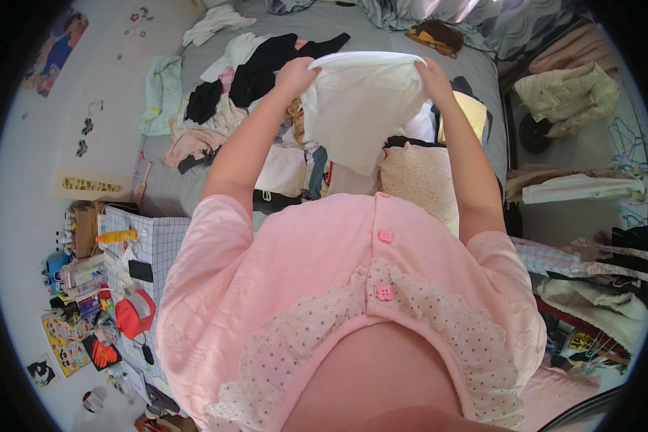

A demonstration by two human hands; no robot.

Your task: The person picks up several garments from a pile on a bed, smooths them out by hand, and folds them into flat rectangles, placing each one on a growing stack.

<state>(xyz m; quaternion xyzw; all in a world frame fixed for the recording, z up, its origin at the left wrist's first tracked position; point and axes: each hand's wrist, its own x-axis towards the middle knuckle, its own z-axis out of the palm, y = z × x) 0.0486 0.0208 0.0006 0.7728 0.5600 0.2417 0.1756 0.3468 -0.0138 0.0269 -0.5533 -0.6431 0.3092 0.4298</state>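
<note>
A white cloth garment (359,105) hangs stretched between my two hands above the bed. My left hand (296,77) grips its upper left corner, and my right hand (433,81) pinches the upper right one. Its lower end droops toward me over folded clothes. Beneath it to the right lies a cream floral folded garment (418,178). Left of the hanging cloth is a folded white piece (281,170) with a dark one below it. A folded yellow garment (468,114) lies beside my right forearm.
Loose clothes, among them a black garment (256,70) and a mint one (162,94), lie across the grey bed (378,38). On the left stands a cluttered desk with a checked cloth (167,232). A rack with hanging clothes (583,186) runs along the right.
</note>
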